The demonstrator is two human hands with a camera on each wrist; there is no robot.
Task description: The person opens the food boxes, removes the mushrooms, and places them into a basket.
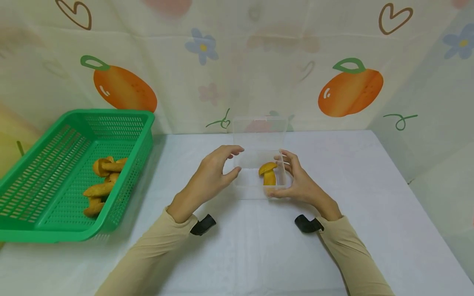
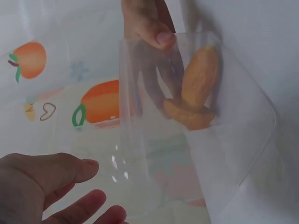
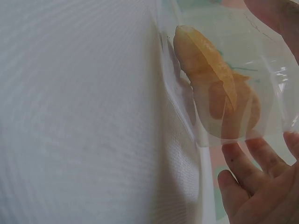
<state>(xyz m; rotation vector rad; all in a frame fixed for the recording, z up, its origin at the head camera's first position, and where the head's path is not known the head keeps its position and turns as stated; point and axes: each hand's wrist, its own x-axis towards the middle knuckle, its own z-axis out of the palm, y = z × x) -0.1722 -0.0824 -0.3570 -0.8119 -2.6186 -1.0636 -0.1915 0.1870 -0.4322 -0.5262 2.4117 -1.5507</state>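
A clear plastic box (image 1: pixel 249 177) with its lid (image 1: pixel 259 130) raised at the back stands on the white cloth. One yellow-brown mushroom (image 1: pixel 269 174) lies inside on the right, also seen through the box wall in the left wrist view. My right hand (image 1: pixel 300 186) holds the box by its right side, thumb along the front and fingers at the right wall. My left hand (image 1: pixel 210 172) hovers beside the box's left side, thumb and fingers spread apart with nothing between them.
On the left stands a green basket (image 1: pixel 129 197) with several mushrooms (image 1: pixel 99 190) in it. A patterned curtain (image 1: pixel 237 61) hangs behind the table (image 1: pixel 237 255). Black straps (image 1: pixel 203 225) stick out at both wrists.
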